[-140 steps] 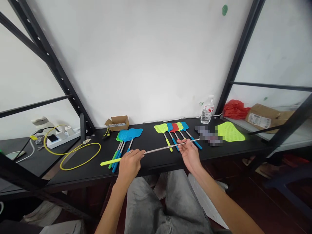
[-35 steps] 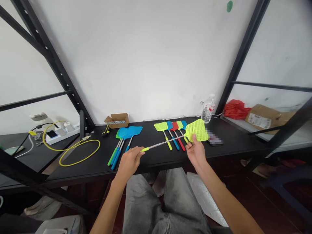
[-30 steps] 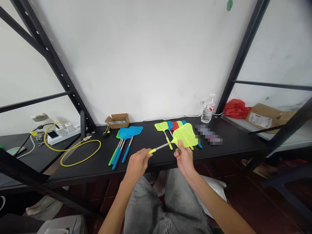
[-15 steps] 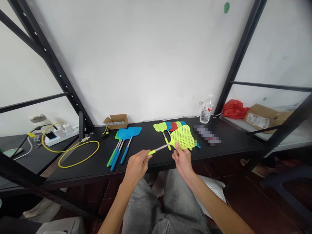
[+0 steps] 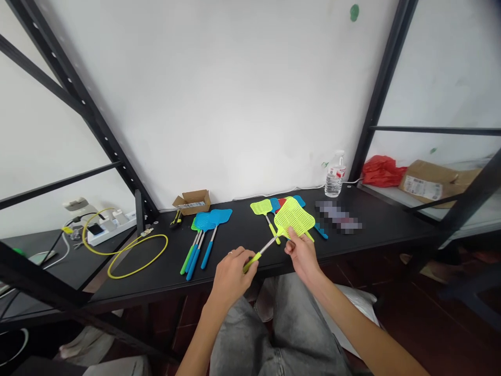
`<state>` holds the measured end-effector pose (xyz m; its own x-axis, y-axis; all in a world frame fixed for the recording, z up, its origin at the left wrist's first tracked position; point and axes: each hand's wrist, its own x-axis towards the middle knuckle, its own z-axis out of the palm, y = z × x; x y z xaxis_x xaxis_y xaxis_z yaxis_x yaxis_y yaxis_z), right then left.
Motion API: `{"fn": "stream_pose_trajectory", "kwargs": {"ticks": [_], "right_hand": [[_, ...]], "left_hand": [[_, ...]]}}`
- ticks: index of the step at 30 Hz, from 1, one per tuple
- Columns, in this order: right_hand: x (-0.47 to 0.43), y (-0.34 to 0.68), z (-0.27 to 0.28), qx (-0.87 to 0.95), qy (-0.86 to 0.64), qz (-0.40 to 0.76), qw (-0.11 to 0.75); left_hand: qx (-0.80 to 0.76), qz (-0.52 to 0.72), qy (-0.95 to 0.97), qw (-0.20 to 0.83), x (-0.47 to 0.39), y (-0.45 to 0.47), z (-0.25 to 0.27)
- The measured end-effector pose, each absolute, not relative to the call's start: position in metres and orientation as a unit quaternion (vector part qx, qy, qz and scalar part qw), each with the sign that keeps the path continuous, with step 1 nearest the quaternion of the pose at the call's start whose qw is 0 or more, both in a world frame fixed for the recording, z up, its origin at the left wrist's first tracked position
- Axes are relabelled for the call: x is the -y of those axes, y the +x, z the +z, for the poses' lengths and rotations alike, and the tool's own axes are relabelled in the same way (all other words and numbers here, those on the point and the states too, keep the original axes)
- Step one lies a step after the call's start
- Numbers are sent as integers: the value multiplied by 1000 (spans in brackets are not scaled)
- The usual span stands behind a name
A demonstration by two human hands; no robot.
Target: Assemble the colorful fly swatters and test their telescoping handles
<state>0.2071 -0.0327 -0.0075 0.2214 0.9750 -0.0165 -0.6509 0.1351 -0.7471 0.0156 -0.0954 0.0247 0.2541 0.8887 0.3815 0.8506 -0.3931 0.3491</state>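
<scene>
A yellow-green fly swatter (image 5: 294,216) with a perforated head is held in front of me by both hands. My left hand (image 5: 234,272) wraps around its handle, while my right hand (image 5: 303,255) pinches the base of the head with the thumb on top. A metal shaft shows between the two. Behind the held swatter lie several more fly swatters (image 5: 261,207) in yellow-green, blue and red, partly covered by it. To the left rests another group of swatters, blue (image 5: 219,216) and green, their handles toward me.
An open small cardboard box (image 5: 191,202) stands by the wall near a black and yellow tool (image 5: 176,219). A yellow cable (image 5: 164,250) loops at left beside a power strip (image 5: 113,230). A water bottle (image 5: 335,175) and a blurred-out item (image 5: 338,215) are at right on the black table (image 5: 242,230).
My left hand has turned and lowered the swatter's handle, so the shaft tilts more steeply. My right hand stays at the base of the head. The whole view has shifted slightly.
</scene>
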Motion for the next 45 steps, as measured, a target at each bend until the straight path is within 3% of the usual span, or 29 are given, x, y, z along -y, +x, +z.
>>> {"fn": "stream_pose_trajectory", "kwargs": {"ticks": [11,23,39,45], "right_hand": [[35,202,-17,395,-370,535,649],[32,199,-21,418,-351,515,660],[31,200,-21,415,-355,518,659],[33,201,-20,415,-357,522,654]], "left_hand": [[-612,389,679,112,47,34,26],[-705,253,661,43,-23,72,16],[-682,272,674,86,-26,71,6],[-728,245,641,-3,-14,13,23]]}}
